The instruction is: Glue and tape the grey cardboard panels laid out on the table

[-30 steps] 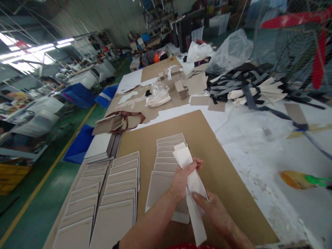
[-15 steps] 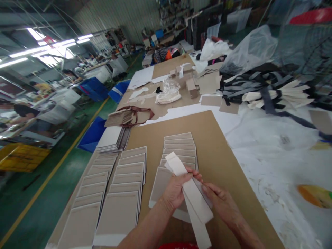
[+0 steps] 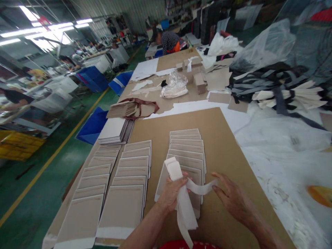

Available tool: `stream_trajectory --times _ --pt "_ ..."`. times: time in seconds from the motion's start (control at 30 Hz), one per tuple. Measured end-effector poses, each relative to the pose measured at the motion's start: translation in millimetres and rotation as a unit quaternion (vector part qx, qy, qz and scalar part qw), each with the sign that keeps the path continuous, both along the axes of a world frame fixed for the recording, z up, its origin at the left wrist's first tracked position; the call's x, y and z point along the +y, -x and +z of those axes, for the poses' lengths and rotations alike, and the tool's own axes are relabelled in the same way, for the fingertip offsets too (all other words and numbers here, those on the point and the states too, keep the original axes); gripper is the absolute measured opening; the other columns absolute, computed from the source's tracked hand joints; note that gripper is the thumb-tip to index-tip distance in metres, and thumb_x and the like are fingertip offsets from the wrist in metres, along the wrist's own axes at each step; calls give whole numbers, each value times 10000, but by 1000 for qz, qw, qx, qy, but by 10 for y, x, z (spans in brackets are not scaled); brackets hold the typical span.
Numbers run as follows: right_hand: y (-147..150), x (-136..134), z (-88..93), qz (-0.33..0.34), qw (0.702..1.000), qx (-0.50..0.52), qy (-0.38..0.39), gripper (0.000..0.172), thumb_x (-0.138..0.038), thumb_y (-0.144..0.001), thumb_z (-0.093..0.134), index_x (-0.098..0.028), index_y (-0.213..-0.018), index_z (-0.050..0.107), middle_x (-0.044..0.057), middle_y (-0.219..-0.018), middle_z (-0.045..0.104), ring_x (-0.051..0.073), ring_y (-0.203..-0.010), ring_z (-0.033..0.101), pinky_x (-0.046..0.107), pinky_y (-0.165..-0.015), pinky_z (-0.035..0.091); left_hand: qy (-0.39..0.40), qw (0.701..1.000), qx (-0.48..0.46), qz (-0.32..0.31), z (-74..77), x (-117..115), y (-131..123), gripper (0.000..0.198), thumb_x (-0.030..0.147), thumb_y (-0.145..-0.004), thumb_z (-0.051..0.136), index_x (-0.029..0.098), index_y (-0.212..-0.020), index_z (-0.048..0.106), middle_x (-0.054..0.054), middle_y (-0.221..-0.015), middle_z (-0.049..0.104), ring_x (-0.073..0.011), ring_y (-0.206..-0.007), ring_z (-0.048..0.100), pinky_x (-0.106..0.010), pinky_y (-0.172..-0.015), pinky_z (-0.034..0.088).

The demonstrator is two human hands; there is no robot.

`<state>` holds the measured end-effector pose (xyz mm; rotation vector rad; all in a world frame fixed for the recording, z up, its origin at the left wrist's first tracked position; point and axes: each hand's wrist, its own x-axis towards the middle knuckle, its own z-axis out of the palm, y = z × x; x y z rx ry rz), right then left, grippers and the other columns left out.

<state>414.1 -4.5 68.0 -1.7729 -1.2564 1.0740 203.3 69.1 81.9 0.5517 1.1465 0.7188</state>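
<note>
The bundle of white strips (image 3: 184,207) sits low in the frame, just left of centre. Its upper end stands up out of the left hand (image 3: 169,195) and its longer ends hang down toward the bottom edge. The left hand's fingers are curled round the bundle and the thumb is pressed across the front, so it is held fast. One single strip (image 3: 201,188) curves off to the right toward the right hand (image 3: 232,200). That hand's fingers are loosely spread, and the strip's end meets it by the thumb and forefinger. No firm pinch shows there. To my eye the work in hand is peeling one strip free, and it would go best with the left thumb kept firm on the rest so that only the top strip slides. The pull should run straight along the strip's length, since a sideways pull might crease it or drag a second one along. Just behind the hands, at the centre of the frame, lies an overlapped column of grey boards (image 3: 186,147), and the bundle hangs over its nearest board. Two more columns of boards (image 3: 124,186) fill the lower left. All of them rest on a brown cardboard sheet (image 3: 223,138). A flat stack of boards (image 3: 115,130) lies at centre left. Dark and cream strips (image 3: 280,91) are heaped at upper right, and a person (image 3: 169,39) bends over the table at top centre.
</note>
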Motion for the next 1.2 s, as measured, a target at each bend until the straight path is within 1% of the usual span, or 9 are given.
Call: stream_trajectory --times 0.07,0.2,0.4,0.5,0.6,0.73,0.97,1.1,1.2 --pt "199 37 76 19 999 25 -3 499 -419 -806 623 -255 -1275 591 84 -1314 595 277 -1206 527 428 -1033 368 2 1000 -16 -18 -13 -21 90 417 326 -597 861 136 -915 670 -94 -828 732 -161 -640 642 -254 -551 507" --pt "608 131 153 119 986 111 26 335 -420 -829 607 -233 -1093 692 79 -1089 697 262 -1041 617 407 -943 451 8 997 -69 -31 -3 -56 273 379 328 -584 861 135 -853 674 -75 -730 717 -162 -584 621 -274 -548 495" --pt "751 52 232 -157 984 -40 -79 451 -488 -859 554 -235 -1232 582 114 -1365 521 279 -1269 456 451 -1077 322 -8 999 -39 27 -13 30 709 363 321 -558 868 122 -812 701 -85 -747 726 -148 -592 596 -254 -548 460" --pt "972 46 386 -68 996 -42 -43 582 -474 -818 619 -277 -1352 498 82 -1445 453 274 -1331 391 438 -1104 283 -23 999 -31 9 38 43 897 343 345 -575 860 122 -790 714 -94 -741 730 -159 -626 610 -254 -585 455" --pt "1353 69 418 55 997 37 33 469 -451 -788 662 -259 -1214 620 60 -1234 627 260 -1179 529 378 -1020 378 -34 996 -69 -35 124 4 1024 311 351 -581 854 119 -741 723 -85 -723 720 -166 -650 618 -262 -630 463" --pt "1701 0 244 51 979 147 130 310 -492 -813 629 -186 -800 677 -5 -730 647 162 -716 579 257 -661 434 -11 995 -95 -35 125 -62 1147 307 346 -575 859 125 -739 724 -67 -708 709 -166 -648 610 -262 -637 465" --pt "1517 80 56 -32 970 154 187 405 -576 -783 594 -173 -758 617 -69 -530 427 71 -448 318 216 -444 216 -39 993 -107 35 57 54 1365 300 372 -663 813 139 -827 715 -80 -836 722 -194 -786 643 -291 -750 477" --pt "1227 377 -111 -33 980 82 176 382 -564 -726 608 -183 -740 634 -52 -563 469 90 -485 375 221 -463 277 -100 990 -70 74 241 262 1674 318 411 -743 738 160 -928 675 -13 -698 654 -146 -677 592 -263 -674 453" --pt "1168 573 -265 -17 986 79 148 362 -551 -721 605 -191 -742 637 -52 -547 470 109 -514 427 233 -508 343 -163 983 78 10 384 393 1885 317 434 -758 701 143 -880 678 23 -613 574 -100 -555 484 -218 -558 384"
